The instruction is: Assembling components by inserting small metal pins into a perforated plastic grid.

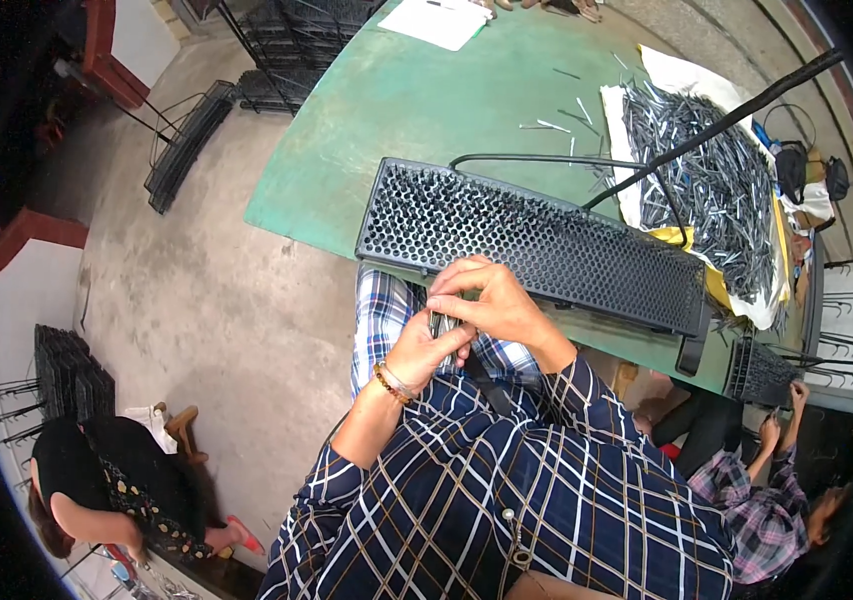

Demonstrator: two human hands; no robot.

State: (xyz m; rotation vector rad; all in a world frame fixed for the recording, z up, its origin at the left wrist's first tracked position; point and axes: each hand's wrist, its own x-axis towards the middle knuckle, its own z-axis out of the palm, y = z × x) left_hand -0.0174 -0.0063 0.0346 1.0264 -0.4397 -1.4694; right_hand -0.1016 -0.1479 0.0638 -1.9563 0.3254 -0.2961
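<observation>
My left hand (415, 352) is closed round a small bunch of slim silver-grey metal pieces (441, 325), held above my lap. Over it bends my right hand (495, 302), its thumb and fingers pinched together by the tops of the pieces; what lies between those fingertips is hidden. Just beyond both hands, a long black rack (527, 240) with rows of round holes rests at the table's near edge. Its left part is filled with upright dark pieces, while the holes toward the right look bare.
A heap of slim metal pieces (697, 180) lies on white and yellow sacking on the green table (347, 170). The rack's black rod handle (737, 115) slants up rightward. Co-workers sit at lower right (747, 500) and lower left (127, 490). More black racks (187, 145) stand on the floor.
</observation>
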